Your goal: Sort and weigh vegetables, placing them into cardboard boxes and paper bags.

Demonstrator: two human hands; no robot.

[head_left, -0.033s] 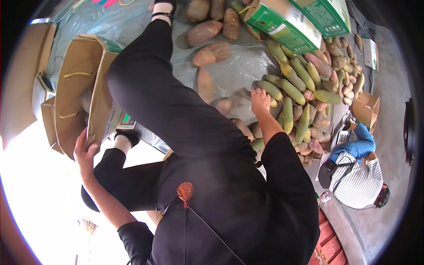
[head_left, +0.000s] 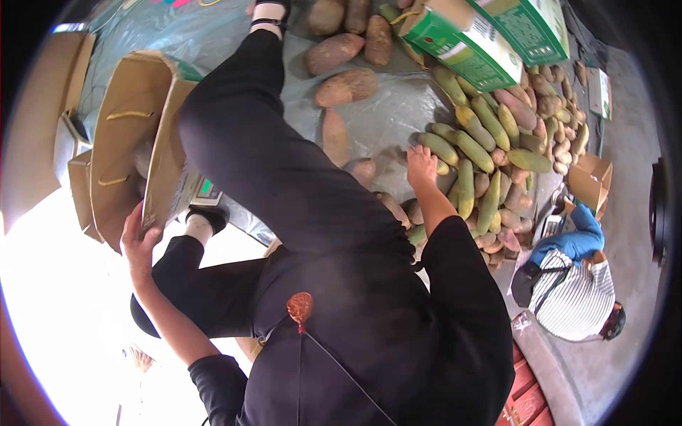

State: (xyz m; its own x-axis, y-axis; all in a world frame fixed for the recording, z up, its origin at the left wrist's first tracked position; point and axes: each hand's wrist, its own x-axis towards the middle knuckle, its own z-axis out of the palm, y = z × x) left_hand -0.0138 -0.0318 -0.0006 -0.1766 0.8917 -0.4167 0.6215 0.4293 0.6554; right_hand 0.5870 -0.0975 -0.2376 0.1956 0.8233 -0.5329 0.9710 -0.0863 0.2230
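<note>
Across the plastic sheet (head_left: 401, 106) spread before you, almost nothing has just changed, so your work appears to stand at the same point. The produce pile (head_left: 472, 149), long green pieces among brown ones, covers the right side. Beyond it, farther right, a co-worker (head_left: 575, 305) in a striped top bends over. To your left, an open brown carton (head_left: 117, 153) with yellow cord handles tilts beside two green boxes' opposite side of the scene; those green boxes (head_left: 476, 67) stand at the pile's far edge. Your left hand (head_left: 140, 241) closes over the carton's near edge, thumb and fingers to either side. Your right hand (head_left: 422, 167), fingers close together, meets the left end of a green piece (head_left: 439, 148); whether it grips, you cannot tell. Against the earlier frame, the scene sits slightly farther right, suggesting a small turn of your head; hands and produce keep their places.
</note>
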